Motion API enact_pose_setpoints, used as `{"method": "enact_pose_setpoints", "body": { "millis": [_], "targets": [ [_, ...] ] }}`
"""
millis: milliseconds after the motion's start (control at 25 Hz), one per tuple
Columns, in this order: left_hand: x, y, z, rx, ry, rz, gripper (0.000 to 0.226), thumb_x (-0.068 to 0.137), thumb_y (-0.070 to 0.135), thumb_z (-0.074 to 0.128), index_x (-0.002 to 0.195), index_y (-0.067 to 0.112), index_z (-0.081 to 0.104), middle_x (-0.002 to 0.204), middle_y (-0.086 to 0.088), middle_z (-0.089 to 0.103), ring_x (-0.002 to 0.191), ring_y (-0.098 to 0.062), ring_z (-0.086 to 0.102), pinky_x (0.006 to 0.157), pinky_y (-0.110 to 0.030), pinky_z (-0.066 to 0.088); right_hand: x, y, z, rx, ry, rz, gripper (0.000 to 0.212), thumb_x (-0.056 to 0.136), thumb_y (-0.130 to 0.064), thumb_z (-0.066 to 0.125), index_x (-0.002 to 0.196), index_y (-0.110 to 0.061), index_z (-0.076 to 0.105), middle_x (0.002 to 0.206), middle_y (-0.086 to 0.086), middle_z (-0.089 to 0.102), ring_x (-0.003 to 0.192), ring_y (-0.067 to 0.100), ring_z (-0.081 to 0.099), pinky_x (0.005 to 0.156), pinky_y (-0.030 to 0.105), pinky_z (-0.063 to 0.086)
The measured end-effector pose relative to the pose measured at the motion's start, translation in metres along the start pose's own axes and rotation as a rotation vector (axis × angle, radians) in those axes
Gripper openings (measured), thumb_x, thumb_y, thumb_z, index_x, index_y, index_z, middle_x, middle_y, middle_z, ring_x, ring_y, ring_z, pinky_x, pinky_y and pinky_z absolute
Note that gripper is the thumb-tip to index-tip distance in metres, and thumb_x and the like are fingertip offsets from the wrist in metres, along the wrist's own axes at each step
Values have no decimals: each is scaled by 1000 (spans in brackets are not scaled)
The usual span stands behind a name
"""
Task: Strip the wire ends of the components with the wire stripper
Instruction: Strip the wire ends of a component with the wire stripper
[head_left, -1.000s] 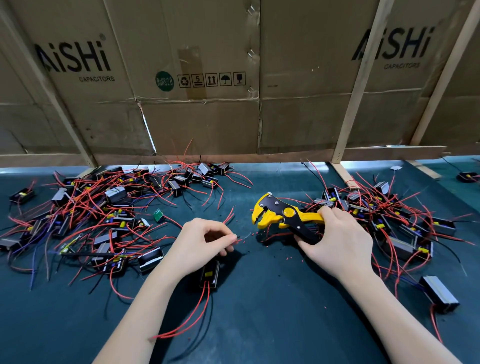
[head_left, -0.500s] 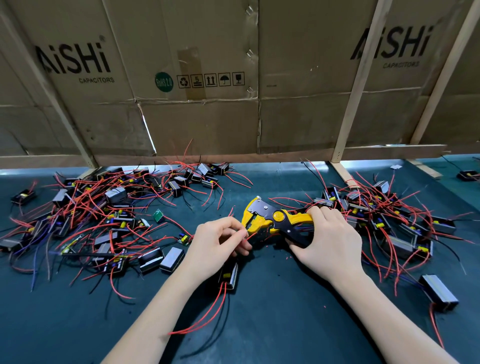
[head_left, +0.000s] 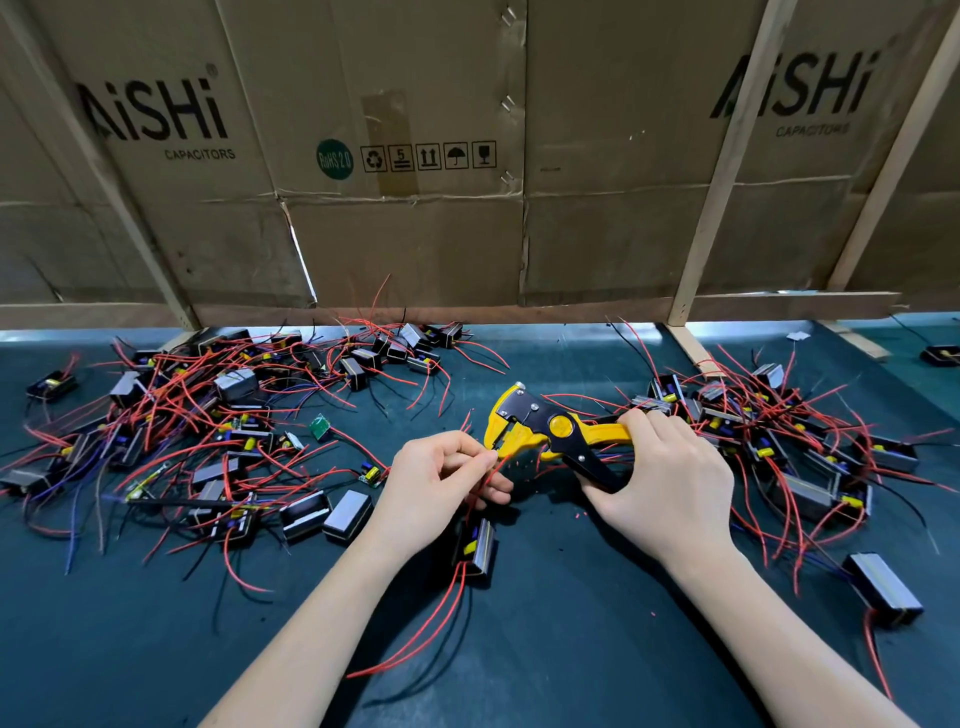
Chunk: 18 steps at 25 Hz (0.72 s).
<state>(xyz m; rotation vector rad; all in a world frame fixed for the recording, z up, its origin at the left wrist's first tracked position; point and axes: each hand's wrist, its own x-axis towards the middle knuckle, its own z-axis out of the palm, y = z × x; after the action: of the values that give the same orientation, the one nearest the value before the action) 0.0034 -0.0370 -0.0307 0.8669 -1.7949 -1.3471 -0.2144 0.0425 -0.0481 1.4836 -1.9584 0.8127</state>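
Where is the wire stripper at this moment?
In the head view the wire stripper sits just right of centre above the dark mat, its handles gripped by the right hand, its yellow head beside the left hand pinching a red wire.

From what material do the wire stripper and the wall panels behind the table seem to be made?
The wire stripper: yellow handles look like smooth moulded plastic with a slight gloss; the black head plates look like matte coated metal, though that is uncertain. The wall panels: brown corrugated cardboard, matte, with creases, staples and printed box markings.
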Motion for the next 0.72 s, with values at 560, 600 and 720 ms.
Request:
{"method": "enact_pose_setpoints", "body": {
  "millis": [560,600,720],
  "targets": [
    [-1,4,-5,-48,-42,-91,16,97,6,57,87,-5,62,78,-14,76,66,-19,73,58,-19,52,1,0,0,-1,24,-36,55,48,-49,87,77,-12,58,70,1,59,69,30,60,56,33,44],
    [-2,4,-4,-51,-41,-94,16,97,7,57,86,-4,62,78,-13,76,67,-19,73,58,-19,52,1,0,0,-4,28,-45,55,48,-49,86,77,-12,58,70,2,59,69,30,60,57,33,44],
    [-2,4,-5,-64,-42,-111,16,96,8,58,85,-2,62,77,-13,76,67,-20,74,57,-19,53,2,-1,0,-3,43,-62,54,48,-49,86,77,-12,59,69,2,59,68,30,60,57,32,44]
  ]
}}
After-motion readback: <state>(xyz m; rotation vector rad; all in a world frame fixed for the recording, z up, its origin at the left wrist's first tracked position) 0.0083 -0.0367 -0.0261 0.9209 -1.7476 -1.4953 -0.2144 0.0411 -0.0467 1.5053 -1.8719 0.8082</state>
